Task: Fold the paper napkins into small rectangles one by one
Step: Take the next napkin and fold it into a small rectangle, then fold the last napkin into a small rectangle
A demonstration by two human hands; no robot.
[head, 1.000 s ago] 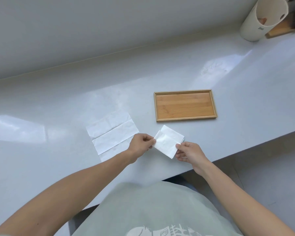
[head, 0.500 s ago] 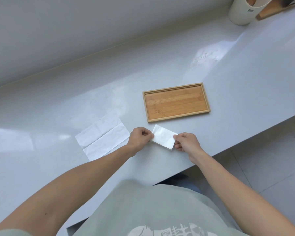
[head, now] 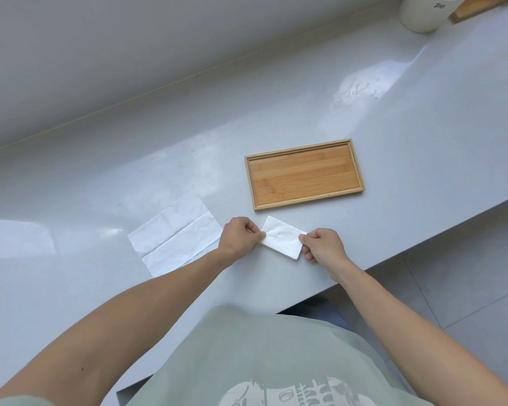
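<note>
- Unfolded napkin (head: 175, 234) flat on counter (head: 100, 186), left, awaiting its turn.
- Left hand (head: 239, 240), right hand (head: 323, 247): each grip pinched on folded napkin (head: 282, 240), now halved smaller than a second ago; near done, judging by size.
- Wooden tray (head: 304, 174) beyond.
- White cup (head: 420, 16): print unreadable.

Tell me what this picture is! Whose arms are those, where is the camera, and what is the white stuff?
The arms belong to a person wearing a camera on their head, so you look down just as they do. Their left hand and right hand each pinch one end of a folded paper napkin, low over a grey counter. Another napkin, the unfolded napkin, lies flat to the left. Behind the hands sits a wooden tray with nothing in it. A white cup stands far off in the corner.
</note>
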